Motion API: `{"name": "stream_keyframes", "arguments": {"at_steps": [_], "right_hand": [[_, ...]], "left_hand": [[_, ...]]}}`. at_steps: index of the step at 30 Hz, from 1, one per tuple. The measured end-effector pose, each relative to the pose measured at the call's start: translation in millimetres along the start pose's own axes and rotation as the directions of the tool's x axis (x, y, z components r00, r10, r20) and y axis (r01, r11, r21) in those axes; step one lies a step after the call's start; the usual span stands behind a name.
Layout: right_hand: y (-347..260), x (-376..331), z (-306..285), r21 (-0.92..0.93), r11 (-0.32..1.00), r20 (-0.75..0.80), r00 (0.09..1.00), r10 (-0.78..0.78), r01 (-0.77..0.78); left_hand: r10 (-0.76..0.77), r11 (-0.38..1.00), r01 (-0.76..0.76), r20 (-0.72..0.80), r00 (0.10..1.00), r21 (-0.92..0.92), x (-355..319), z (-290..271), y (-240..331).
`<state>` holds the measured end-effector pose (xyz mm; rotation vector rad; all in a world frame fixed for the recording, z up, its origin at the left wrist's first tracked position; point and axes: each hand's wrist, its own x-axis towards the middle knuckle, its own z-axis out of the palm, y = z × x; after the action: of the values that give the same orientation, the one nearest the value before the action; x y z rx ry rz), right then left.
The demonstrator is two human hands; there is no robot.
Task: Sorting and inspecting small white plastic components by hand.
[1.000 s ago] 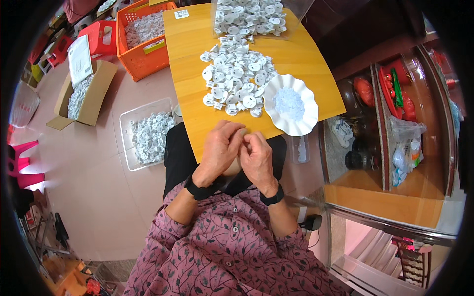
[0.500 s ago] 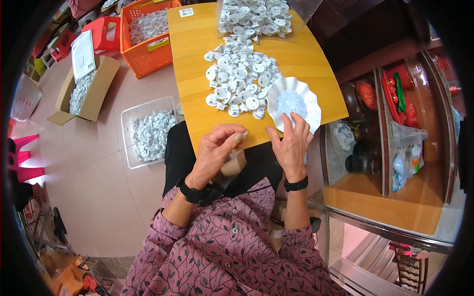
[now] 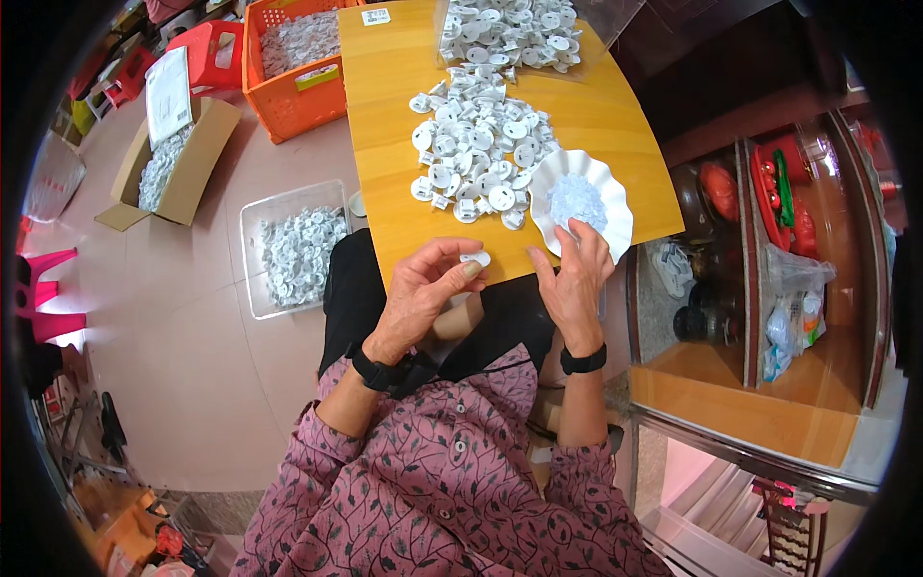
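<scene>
My left hand [image 3: 428,286] is closed at the front edge of the wooden table, pinching a small white round plastic part [image 3: 475,258] between thumb and fingers. To its right, my right hand [image 3: 577,281] has thumb and fingers apart, fingertips over the near rim of a white wavy-edged dish [image 3: 618,213]. Small pale-blue translucent pieces [image 3: 575,200] lie heaped in that dish. Beyond my hands spreads a loose pile of white plastic parts [image 3: 481,144], each with a round disc face.
A clear bag [image 3: 510,34] of similar parts sits at the table's [image 3: 385,125] far end. Left on the floor are a clear bin [image 3: 298,260], an orange crate [image 3: 293,101] and a cardboard box [image 3: 197,163], all holding small parts. A shelf cabinet [image 3: 750,370] stands on the right.
The white part in my left hand has turned, and more of its disc face shows. My right hand stays at the dish, its fingers slightly shifted. The whole view has moved a little.
</scene>
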<state>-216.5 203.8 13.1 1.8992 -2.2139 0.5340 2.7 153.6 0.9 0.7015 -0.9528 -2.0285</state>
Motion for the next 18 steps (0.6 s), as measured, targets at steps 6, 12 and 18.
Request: {"name": "stream_keyframes", "arguments": {"at_steps": [6,12,18], "right_hand": [[0.1,-9.2,0.7,0.182,0.983,-0.075,0.996,0.054,-0.039],[-11.0,-8.7,-4.8,0.292,0.954,-0.167,0.979,0.118,-0.066],[-32.1,-7.7,-22.4,0.696,0.66,0.062,0.939,0.338,-0.284]], "left_hand": [[-0.004,1.0,0.003,-0.016,1.0,-0.03,0.6,-2.2,-2.2],[0.003,0.999,-0.003,-0.001,1.0,-0.032,0.1,-4.3,-2.6],[0.002,1.0,-0.001,0.036,0.999,-0.021,0.8,-9.1,-5.5]]}}
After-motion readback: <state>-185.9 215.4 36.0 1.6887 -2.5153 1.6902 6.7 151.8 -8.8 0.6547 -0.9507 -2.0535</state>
